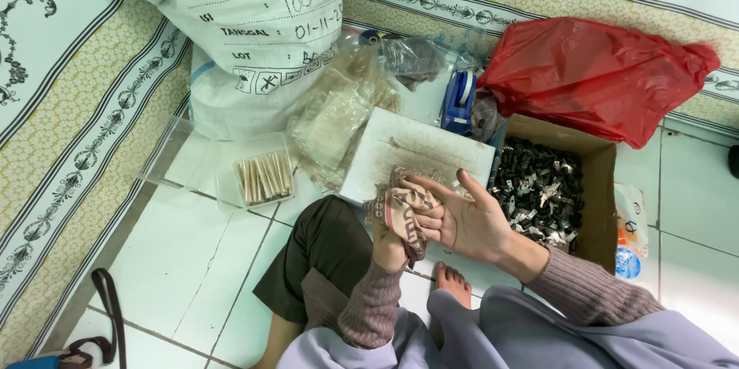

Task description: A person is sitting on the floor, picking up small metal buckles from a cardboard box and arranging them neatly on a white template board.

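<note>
Here, apparently, patterned cloth (pixel 400 211) between hands.

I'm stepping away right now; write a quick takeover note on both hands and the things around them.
Left hand: closed on a patterned cloth, wiping.
Right hand: open, palm up, fingers against the cloth.
White board lies on the tiled floor just ahead, dusty.
Cardboard box of small dark metal parts sits to the right; clear tray of pale sticks to the left.
Done or left: cannot tell.

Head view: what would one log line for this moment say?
left hand: grips patterned cloth | right hand: open, palm against cloth | nearby: white board, cardboard box of small parts
</note>
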